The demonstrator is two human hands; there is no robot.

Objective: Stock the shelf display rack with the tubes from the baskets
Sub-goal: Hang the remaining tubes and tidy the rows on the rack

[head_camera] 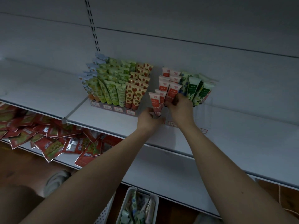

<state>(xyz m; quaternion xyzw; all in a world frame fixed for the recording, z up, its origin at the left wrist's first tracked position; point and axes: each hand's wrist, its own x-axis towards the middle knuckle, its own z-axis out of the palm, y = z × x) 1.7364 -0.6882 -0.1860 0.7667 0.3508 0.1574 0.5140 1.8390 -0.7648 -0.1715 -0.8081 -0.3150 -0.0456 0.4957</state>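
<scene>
Upright, pink tube (154, 102), left hand (148, 118) gripping

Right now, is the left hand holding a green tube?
No, the left hand grips a pink-and-red tube at the front of the clear display rack.

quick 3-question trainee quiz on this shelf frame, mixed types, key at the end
1. True or false: the left hand holds a pink-and-red tube.
2. Which tubes stand just right of the right hand? A) strawberry-print B) green-and-white C) blue
3. Fill in: the red packets lie on the shelf ___ the one holding the tubes.

Key: 1 true. 2 B, the green-and-white tubes. 3 below.
</scene>
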